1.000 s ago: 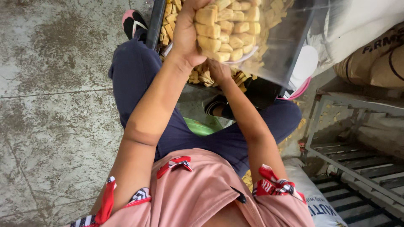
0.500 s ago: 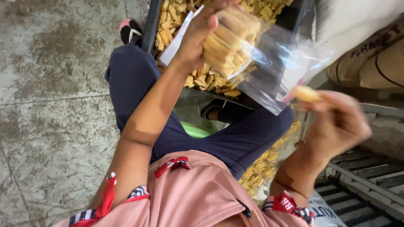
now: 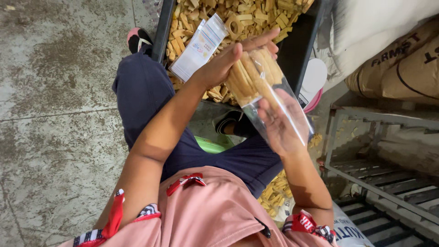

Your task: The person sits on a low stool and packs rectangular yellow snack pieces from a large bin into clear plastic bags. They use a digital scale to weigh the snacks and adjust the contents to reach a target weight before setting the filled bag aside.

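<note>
Concrete floor (image 3: 50, 91) fills the left of the frame; bare, stained, a seam running across it.

Left centre: the person sits with dark trouser legs apart, pink top at the bottom edge.

Upper centre: black tray (image 3: 161, 32) heaped with tan biscuits (image 3: 228, 18), loose and jumbled. A white card (image 3: 200, 46) lies on the heap at its left side, tilted, long edge running lower left to upper right.

Centre: left hand (image 3: 228, 61) cups the clear bag (image 3: 270, 98) from the left, fingers pressed together and laid along the stack, thumb on the near side. Likely held this way to keep the biscuits in a tidy pile inside the film. The bag sits between both hands, above the lap and just below the tray's near edge.

The bag's long axis runs upper left to lower right. The filled end points up toward the tray; the empty film trails down to the right.

Right of centre: right hand (image 3: 283, 123) is behind the loose film, palm up, fingers gently spread, seeming to support it rather than pinch.

Far right: brown sacks (image 3: 402, 59) upper right, a grey metal frame (image 3: 366, 174) below.
</note>
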